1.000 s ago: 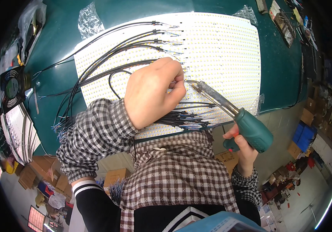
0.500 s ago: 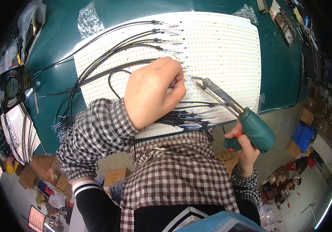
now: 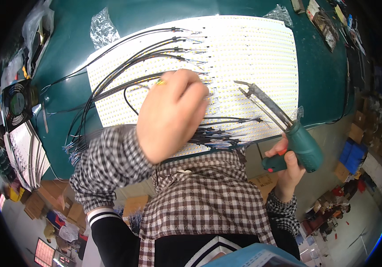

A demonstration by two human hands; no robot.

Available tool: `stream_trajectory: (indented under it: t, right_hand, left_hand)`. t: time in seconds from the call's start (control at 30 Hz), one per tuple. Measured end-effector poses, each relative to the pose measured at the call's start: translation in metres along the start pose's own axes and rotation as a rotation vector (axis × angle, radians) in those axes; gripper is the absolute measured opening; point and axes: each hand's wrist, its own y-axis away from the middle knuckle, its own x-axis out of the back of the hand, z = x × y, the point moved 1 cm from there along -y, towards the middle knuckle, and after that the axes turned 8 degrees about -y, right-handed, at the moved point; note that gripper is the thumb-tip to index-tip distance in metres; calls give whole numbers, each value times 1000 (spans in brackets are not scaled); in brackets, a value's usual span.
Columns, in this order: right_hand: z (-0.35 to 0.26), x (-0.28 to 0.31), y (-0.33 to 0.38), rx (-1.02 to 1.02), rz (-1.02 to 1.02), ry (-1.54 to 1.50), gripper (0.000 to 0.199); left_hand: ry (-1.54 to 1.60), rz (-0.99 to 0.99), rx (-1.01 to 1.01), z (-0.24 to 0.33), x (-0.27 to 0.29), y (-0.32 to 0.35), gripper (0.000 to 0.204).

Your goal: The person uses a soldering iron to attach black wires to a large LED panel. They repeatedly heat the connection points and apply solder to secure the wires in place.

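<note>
A white sheet of circuit board with rows of small yellow LEDs (image 3: 257, 58) lies on the green table. Over its middle is my left hand (image 3: 168, 115), fingers curled together; their tips, and whatever they pinch, are hidden from me. Black cables (image 3: 131, 60) with thin bared wire ends run across the board's left half, some passing by that hand. My right hand (image 3: 292, 173) grips the green handle of a soldering gun (image 3: 304, 144) at the board's lower right. Its metal tip points up and left, above the board and apart from my left hand. A bunch of cables (image 3: 217, 135) lies along the near edge.
A black fan (image 3: 18, 103) stands at the table's left side, with a stack of white sheets (image 3: 26, 153) nearer me. Clear plastic film (image 3: 103, 27) lies by the far left corner of the board. A box with tools (image 3: 322, 24) sits at the far right.
The soldering gun has moved right, its tip drawing away from my left hand. My left hand has shifted slightly left and turned, its fingers still curled.
</note>
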Motion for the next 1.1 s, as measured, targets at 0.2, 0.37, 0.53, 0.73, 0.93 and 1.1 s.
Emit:
stream_trajectory:
  t: [0.2,0.37,0.53,0.73,0.93,1.1]
  right_hand:
    - [3,12,-10,48,11,-150,54]
    - [2,16,-9,110,5,-227,56]
    - [2,20,-12,130,15,-249,54]
    - [4,23,-14,132,0,-302,55]
    - [4,28,-13,135,7,-309,57]
    - [2,28,-13,138,-1,-325,56]
  left_hand:
    - [77,-248,-137,-5,2,17,19]
    - [-39,-208,-105,-4,12,19,18]
    - [-238,-282,5,-6,34,21,21]
    - [-48,-215,-210,4,-15,-2,23]
    - [-52,-149,-272,21,-34,-10,17]
    - [87,-132,-249,23,-30,-10,17]
